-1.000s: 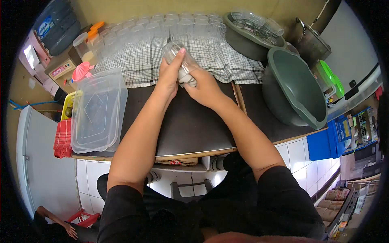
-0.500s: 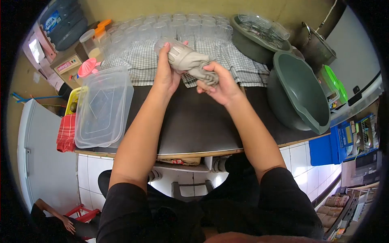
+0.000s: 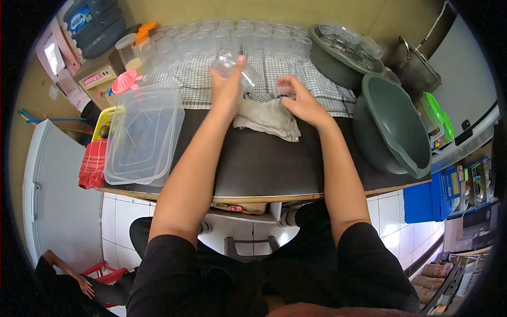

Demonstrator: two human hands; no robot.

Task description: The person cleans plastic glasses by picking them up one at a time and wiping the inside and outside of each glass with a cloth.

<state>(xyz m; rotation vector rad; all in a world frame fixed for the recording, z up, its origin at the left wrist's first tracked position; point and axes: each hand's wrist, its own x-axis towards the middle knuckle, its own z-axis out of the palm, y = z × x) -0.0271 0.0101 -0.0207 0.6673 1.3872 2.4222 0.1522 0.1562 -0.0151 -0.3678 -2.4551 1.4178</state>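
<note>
"What lies where, reckoned from the table's middle?"

"The dark table (image 3: pixel 264 169) first: a checked cloth (image 3: pixel 193 87) lies along twelve o'clock, a green-grey basin (image 3: pixel 393 124) stands tilted toward two, a clear container (image 3: pixel 142 137) sits near nine. A rumpled grey cloth (image 3: pixel 266 120) is just short of twelve."

"And the hands?"

"Right hand (image 3: pixel 307 104), toward one: thumb and blurred fingers half-curled, apart. Whether it touches the grey cloth, I cannot tell. Left hand (image 3: pixel 227 87), toward eleven: fingers wrapped round a tilted clear glass (image 3: pixel 249 79)."
</note>
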